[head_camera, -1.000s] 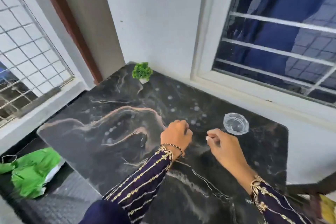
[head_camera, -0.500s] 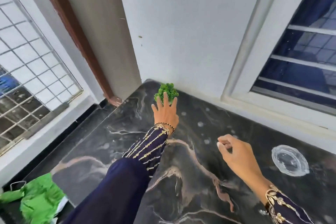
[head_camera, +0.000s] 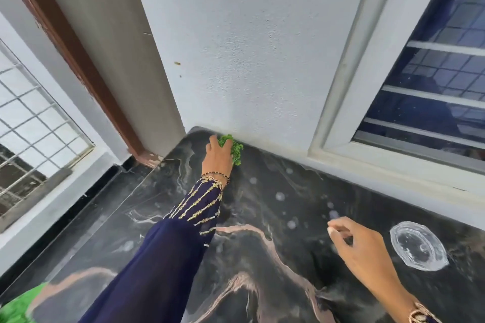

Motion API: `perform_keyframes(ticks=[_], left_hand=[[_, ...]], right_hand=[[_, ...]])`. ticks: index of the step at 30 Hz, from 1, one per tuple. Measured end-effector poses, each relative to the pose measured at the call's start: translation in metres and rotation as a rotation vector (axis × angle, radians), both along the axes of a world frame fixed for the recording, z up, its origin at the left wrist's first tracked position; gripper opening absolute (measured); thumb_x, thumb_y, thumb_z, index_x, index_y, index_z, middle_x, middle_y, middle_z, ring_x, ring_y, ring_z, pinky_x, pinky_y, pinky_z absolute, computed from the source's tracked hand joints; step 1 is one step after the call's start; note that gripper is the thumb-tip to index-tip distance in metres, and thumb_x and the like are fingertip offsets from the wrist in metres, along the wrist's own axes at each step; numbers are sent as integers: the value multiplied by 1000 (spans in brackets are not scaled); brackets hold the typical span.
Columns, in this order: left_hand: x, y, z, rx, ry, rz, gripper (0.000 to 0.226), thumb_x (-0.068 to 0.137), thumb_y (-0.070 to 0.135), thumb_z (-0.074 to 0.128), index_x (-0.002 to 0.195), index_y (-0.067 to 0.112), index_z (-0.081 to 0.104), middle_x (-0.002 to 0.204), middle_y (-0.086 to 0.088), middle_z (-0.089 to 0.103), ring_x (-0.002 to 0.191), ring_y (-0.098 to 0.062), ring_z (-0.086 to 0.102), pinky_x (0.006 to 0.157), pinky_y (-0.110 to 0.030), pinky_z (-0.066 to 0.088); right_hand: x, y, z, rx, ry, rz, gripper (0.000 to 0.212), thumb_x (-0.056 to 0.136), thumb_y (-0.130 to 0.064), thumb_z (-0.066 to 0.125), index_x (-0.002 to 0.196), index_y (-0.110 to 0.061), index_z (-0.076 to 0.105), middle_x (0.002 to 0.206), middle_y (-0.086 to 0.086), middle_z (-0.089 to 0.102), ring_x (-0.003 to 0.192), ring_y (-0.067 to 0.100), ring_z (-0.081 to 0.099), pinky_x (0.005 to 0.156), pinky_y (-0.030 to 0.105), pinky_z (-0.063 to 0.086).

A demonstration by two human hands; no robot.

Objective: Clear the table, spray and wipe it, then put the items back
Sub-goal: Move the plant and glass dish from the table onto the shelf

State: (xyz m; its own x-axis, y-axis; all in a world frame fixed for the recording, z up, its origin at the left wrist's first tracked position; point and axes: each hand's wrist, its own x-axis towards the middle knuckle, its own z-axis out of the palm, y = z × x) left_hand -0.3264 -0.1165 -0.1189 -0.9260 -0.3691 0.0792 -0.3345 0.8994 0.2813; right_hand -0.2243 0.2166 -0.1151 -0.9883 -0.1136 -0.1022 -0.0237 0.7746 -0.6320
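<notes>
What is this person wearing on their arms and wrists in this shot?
Both arms wear dark navy sleeves with gold embroidery at the cuffs; on the left sleeve it runs in long lines toward the wrist. The left hand has a thin beaded bracelet of dark and gold beads. The right hand is bare; its cuff shows ornate gold trim. No gloves.

Green plant (head_camera: 236, 148), black marble-veined table (head_camera: 275, 217), gold-embroidered navy sleeve (head_camera: 199, 204).

Navy sleeves (head_camera: 157, 265), gold embroidery, beaded bracelet (head_camera: 215, 175)
</notes>
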Motion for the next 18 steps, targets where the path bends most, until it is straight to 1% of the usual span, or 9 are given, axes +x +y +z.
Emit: perform_keyframes(ticks=[3, 5, 7, 9, 10, 11, 14, 16, 18], left_hand=[[4, 3, 5, -11, 40, -45, 38, 88, -2, 51, 124, 10, 52, 125, -20, 40, 106, -37, 49, 72, -47, 54], [12, 10, 11, -5, 80, -92, 37, 87, -1, 53, 122, 10, 53, 120, -18, 42, 102, -35, 50, 66, -48, 55], [21, 23, 18, -13, 132, -153, 34, 88, 1, 54, 120, 11, 54, 114, -16, 44, 97, -33, 52, 59, -45, 54], [30, 39, 27, -11, 164, -210, 31, 88, 4, 56, 118, 12, 56, 113, -14, 45, 94, -32, 54, 56, -43, 54], [35, 49, 31, 3, 170, -231, 30, 88, 6, 57, 118, 13, 57, 114, -14, 46, 93, -31, 55, 56, -41, 53], [39, 58, 35, 23, 176, -247, 30, 89, 7, 58, 118, 13, 57, 114, -13, 46, 92, -29, 56, 55, -39, 52], [53, 86, 41, 91, 216, -333, 30, 86, 6, 62, 115, 14, 60, 113, -12, 48, 88, -27, 57, 56, -40, 55], [62, 106, 39, 138, 235, -404, 31, 85, 6, 63, 115, 13, 61, 113, -11, 48, 81, -25, 57, 58, -39, 55], [73, 123, 38, 175, 233, -445, 30, 86, 8, 63, 116, 14, 60, 112, -8, 47, 72, -20, 53, 57, -35, 53]], right_hand=[[1, 16, -3, 27, -7, -39, 15, 92, -22, 70, 90, -37, 67, 81, -23, 70, 78, -10, 64, 65, 6, 44], [2, 28, 0, 60, -4, -66, 17, 93, -24, 69, 89, -39, 63, 81, -24, 69, 78, -9, 64, 67, 12, 45], [2, 42, 0, 79, -2, -116, 18, 95, -25, 67, 89, -41, 60, 82, -20, 70, 80, -2, 66, 71, 23, 51], [2, 59, 0, 133, -32, -199, 16, 96, -32, 63, 87, -45, 57, 85, -16, 71, 86, 9, 68, 79, 38, 57], [3, 69, -3, 174, -48, -227, 11, 96, -36, 59, 87, -43, 59, 89, -15, 71, 90, 14, 69, 81, 44, 57], [4, 76, -3, 213, -57, -257, 9, 95, -40, 55, 89, -40, 62, 95, -12, 72, 94, 20, 69, 84, 46, 57], [7, 93, 6, 320, -109, -349, 20, 98, -38, 53, 103, -31, 72, 110, 2, 73, 104, 34, 67, 89, 45, 53], [9, 105, 9, 301, -115, -456, 20, 99, -35, 57, 110, -26, 72, 115, 11, 72, 106, 37, 66, 88, 43, 52], [9, 116, 7, 278, -144, -552, 24, 97, -36, 60, 113, -21, 70, 117, 13, 71, 108, 39, 65, 89, 44, 50]])
